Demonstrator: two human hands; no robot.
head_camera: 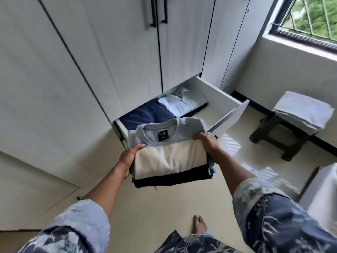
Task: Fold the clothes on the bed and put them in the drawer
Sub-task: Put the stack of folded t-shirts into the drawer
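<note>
Left hand [127, 159] and right hand [207, 143] grip the folded stack [171, 161] between them.

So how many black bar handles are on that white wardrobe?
2: left black bar handle and right black bar handle, flanking the door gap; others may be out of frame.

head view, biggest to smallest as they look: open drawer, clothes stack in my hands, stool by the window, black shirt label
1. drawer, largest
2 and 3. stack of clothes and stool look about alike; the stack is nearer the camera, so I won't rank them
4. label, smallest
</note>
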